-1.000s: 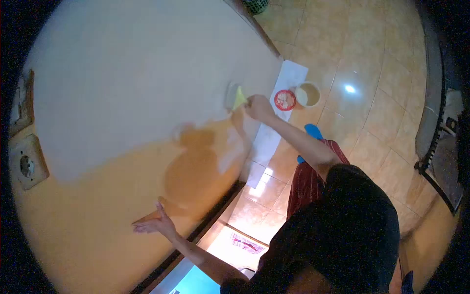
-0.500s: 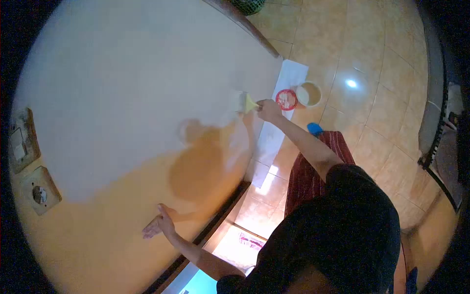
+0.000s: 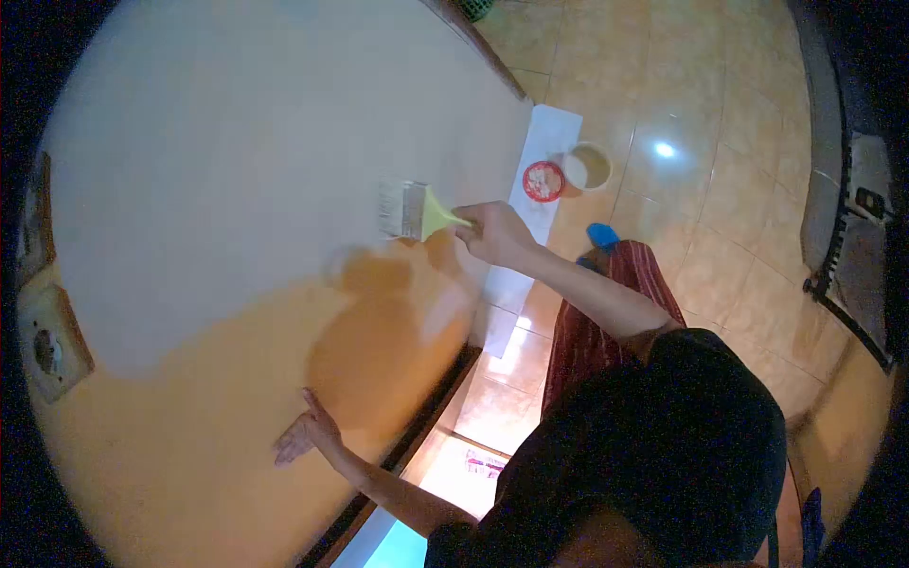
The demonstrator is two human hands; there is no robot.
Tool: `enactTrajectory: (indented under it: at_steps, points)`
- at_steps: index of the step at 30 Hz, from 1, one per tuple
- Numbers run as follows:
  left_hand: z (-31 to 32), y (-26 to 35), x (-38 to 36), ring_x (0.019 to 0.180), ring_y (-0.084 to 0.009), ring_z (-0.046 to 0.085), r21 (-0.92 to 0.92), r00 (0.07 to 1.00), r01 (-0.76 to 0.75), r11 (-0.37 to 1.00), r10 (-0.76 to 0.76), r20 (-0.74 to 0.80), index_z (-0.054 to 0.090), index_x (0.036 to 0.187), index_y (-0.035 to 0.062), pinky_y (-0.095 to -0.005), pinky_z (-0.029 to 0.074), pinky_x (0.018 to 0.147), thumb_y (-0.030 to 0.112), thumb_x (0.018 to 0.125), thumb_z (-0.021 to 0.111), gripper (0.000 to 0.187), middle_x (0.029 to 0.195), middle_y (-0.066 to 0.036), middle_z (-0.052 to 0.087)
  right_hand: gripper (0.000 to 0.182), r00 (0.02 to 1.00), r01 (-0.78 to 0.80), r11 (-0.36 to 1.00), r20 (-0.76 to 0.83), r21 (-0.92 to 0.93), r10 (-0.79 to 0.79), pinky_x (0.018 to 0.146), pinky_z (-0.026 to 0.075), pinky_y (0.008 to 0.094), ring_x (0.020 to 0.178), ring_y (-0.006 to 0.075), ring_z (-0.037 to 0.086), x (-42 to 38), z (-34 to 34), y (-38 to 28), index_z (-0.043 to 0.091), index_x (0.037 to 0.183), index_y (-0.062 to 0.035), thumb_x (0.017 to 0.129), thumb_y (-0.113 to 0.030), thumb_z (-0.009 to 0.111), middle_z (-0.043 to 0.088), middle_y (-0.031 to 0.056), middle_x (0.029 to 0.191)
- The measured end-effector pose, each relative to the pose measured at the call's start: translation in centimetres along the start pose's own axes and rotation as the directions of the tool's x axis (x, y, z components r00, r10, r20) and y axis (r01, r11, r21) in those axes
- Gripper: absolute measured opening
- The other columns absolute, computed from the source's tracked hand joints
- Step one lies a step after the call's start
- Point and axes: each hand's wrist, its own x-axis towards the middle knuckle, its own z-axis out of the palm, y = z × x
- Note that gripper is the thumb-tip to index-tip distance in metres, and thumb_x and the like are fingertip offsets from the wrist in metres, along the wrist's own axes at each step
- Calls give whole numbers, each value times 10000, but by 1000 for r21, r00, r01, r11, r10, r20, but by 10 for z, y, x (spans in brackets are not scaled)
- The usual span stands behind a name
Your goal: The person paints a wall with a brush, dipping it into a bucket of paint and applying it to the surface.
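Note:
My right hand (image 3: 497,234) is wrapped round the yellow handle of a wide paintbrush (image 3: 404,210). The bristles point left and overlap the whitish painted part of the wall (image 3: 246,142). Lower down the wall is orange-yellow, and my left hand (image 3: 311,431) rests there with its fingers stretched out and the thumb apart. My shadow falls on the wall between the two hands, across the border of the two colours.
On the tiled floor, a red-rimmed lid (image 3: 543,182) lies on a white sheet (image 3: 542,142) along the wall, beside a pale bucket (image 3: 591,167). A socket plate (image 3: 52,346) is fixed at the wall's left. A dark frame (image 3: 407,464) edges the doorway below.
My right hand has moved the paintbrush left across the wall, away from the lid and bucket. My left hand stays in nearly the same place. The whole view has shifted slightly.

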Motion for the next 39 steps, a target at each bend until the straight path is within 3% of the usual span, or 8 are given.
enactTrajectory:
  at_steps: [6, 16, 18, 24, 28, 34, 36, 39]
  points:
    - [-5, 84, -11, 858, -394, 577, 208, 944, 273, 939, -303, 130, 588, 909, -140, -409, 428, 804, 703, 774, 403, 873, 890, -307, 596, 315, 990, 124, 992, -61, -13, -125, 663, 480, 358, 735, 258, 629, 35, 24, 33, 630, 1032, -62, 761, -223, 626, 642, 174, 844]
    - [13, 94, 0, 952, -353, 546, 143, 991, 132, 981, -135, 10, 581, 934, -92, -413, 408, 846, 702, 760, 435, 825, 998, -276, 577, 289, 959, -283, 761, -180, -584, 219, 692, 496, 412, 789, 319, 631, 118, 58, 223, 676, 834, -44, 714, -287, 576, 641, 188, 865]
    - [4, 113, 9, 938, -325, 558, 408, 804, 427, 807, -545, 236, 588, 946, -92, -404, 415, 838, 703, 764, 429, 831, 981, -251, 589, 262, 940, -341, 827, -159, -447, 302, 681, 497, 420, 757, 338, 628, 117, 55, 183, 670, 758, -37, 722, -265, 546, 636, 198, 803]
    - [19, 81, 2, 663, -281, 517, 276, 993, 75, 958, -46, -111, 570, 727, -86, -407, 432, 688, 703, 773, 422, 804, 677, -172, 546, 290, 975, -55, 985, -222, -165, 17, 608, 467, 390, 645, 301, 601, 84, 22, 37, 655, 874, -9, 764, -272, 605, 616, 195, 727]
    - [6, 72, 7, 556, -240, 406, 264, 963, 206, 942, -242, 114, 505, 620, -82, -404, 407, 604, 701, 781, 412, 804, 559, -116, 437, 298, 990, 41, 948, -139, 317, 4, 450, 386, 249, 475, 97, 486, 66, -27, -13, 662, 951, -37, 805, -293, 614, 571, 52, 580]
    - [10, 64, 2, 634, -263, 478, 170, 992, 6, 985, 16, -129, 548, 715, -114, -401, 427, 681, 689, 807, 370, 828, 648, -162, 544, 272, 998, 45, 924, -61, 381, -24, 418, 348, 209, 458, 42, 415, 122, 5, 67, 661, 950, -45, 824, -278, 602, 544, 2, 569]
    - [-4, 100, 1, 869, -306, 562, 440, 933, 237, 866, -329, 144, 560, 942, -140, -399, 417, 824, 663, 826, 360, 836, 901, -247, 610, 266, 998, -60, 947, 3, 317, 63, 424, 358, 215, 465, 48, 427, 126, 16, 92, 658, 959, -43, 830, -266, 593, 560, 9, 584]
    - [-4, 73, 6, 1009, -301, 542, 376, 967, 143, 915, -210, 143, 531, 1046, -144, -364, 392, 900, 647, 835, 358, 836, 1030, -285, 576, 312, 995, -71, 935, -36, 348, 89, 487, 436, 278, 507, 120, 534, 123, 41, 141, 669, 953, -64, 794, -326, 606, 611, 46, 604]
